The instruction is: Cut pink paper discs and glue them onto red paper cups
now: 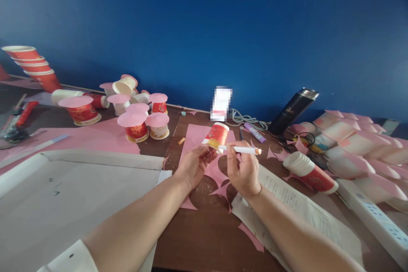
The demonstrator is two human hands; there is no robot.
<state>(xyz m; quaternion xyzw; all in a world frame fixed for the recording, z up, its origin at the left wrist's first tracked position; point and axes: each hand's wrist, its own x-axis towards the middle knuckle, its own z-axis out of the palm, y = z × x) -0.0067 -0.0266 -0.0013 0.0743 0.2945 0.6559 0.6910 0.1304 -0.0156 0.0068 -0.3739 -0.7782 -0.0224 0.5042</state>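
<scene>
My left hand (195, 165) grips a red paper cup (217, 133) with a gold band near its lower rim, tilted over the middle of the table. My right hand (244, 170) is closed around a white pen (244, 149) with an orange end. The pen's tip meets or nearly meets the gold band; actual contact cannot be made out. Beneath the cup lies a pink paper sheet (194, 134) with round pieces cut out of it, and pink scraps (221, 191) lie nearer me.
Cups with pink discs (132, 120) stand at the back left, behind a white box lid (105, 159). At the right are a black bottle (291, 110), stacked cups (314, 174), a printed sheet (298, 206) and a power strip (376, 216). A phone leans on the blue wall.
</scene>
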